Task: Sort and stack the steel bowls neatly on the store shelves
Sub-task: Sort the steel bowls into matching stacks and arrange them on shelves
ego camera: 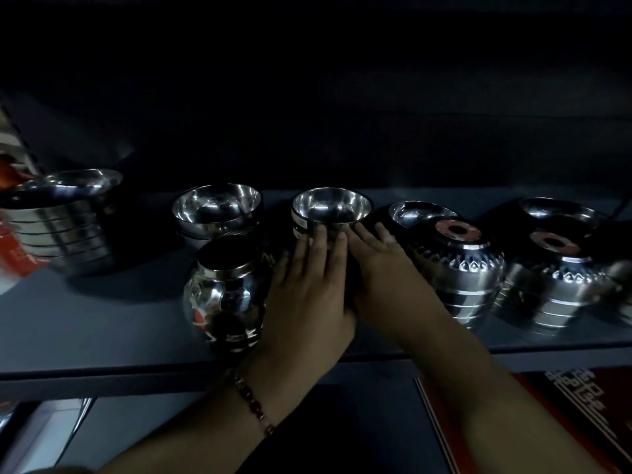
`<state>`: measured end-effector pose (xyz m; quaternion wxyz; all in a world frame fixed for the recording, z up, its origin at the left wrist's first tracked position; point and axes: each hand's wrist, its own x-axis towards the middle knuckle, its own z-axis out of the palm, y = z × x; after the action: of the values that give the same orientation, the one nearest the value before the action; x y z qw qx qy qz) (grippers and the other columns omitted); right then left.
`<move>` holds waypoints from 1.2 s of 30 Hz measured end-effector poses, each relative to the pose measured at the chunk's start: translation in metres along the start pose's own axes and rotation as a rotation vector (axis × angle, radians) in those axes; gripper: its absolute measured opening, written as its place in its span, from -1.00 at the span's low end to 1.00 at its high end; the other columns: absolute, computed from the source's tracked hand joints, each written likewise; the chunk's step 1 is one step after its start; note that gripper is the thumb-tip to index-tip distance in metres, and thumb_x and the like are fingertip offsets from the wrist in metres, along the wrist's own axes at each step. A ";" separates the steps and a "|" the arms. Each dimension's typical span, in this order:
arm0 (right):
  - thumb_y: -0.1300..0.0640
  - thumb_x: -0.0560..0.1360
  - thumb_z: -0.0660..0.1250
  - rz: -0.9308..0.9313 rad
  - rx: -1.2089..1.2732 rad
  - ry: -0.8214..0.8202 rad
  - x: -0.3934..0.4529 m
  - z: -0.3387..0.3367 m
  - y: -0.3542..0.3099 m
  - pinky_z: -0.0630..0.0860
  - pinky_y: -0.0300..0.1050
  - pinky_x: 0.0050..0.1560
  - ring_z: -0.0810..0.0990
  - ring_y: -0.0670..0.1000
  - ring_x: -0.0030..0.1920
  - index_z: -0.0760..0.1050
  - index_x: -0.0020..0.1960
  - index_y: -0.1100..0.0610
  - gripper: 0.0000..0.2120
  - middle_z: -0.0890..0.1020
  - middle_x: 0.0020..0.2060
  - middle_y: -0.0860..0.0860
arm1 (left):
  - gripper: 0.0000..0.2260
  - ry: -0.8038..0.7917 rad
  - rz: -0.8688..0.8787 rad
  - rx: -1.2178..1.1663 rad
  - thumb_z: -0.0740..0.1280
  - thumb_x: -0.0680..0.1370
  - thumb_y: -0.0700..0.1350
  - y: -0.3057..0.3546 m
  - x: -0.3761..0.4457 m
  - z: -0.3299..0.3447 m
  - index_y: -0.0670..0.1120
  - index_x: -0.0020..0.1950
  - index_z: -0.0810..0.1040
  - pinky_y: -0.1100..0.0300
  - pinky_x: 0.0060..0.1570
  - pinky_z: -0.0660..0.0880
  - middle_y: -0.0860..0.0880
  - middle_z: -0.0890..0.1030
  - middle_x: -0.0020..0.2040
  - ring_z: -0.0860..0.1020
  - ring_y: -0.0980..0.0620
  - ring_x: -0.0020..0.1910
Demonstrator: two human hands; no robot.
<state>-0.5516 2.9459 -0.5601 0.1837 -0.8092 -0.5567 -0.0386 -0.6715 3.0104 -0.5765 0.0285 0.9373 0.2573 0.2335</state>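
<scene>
A small stack of steel bowls [331, 208] stands mid-shelf on the grey shelf [85, 323]. My left hand [309, 289] and my right hand [379, 271] lie side by side, straight fingers touching the stack's near wall. Another bowl stack [218, 210] sits to its left. Two more open bowls [415, 213] [557, 210] stand at the back right.
A round steel pot [224, 295] stands just left of my left hand. A tall stack of ribbed vessels [65, 227] is at far left. Two upturned patterned bowl stacks [458, 268] [550, 285] crowd the right. Red boxes [533, 422] lie on the lower shelf.
</scene>
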 end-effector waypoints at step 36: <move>0.11 0.43 0.52 -0.123 0.733 -0.016 -0.003 0.069 -0.108 0.31 -0.25 0.40 0.37 -0.29 0.39 0.11 0.56 -0.21 -0.13 0.45 0.38 -0.25 | -0.05 0.155 -0.190 -0.346 0.58 0.31 0.16 -0.171 -0.085 -0.057 0.40 0.50 0.02 0.02 0.35 0.41 0.01 0.01 0.64 0.30 0.02 0.50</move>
<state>-0.6615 3.0004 -0.5976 0.4543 -0.6551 -0.5824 0.1589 -0.8422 3.1129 -0.5912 0.1911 0.8691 0.3020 0.3419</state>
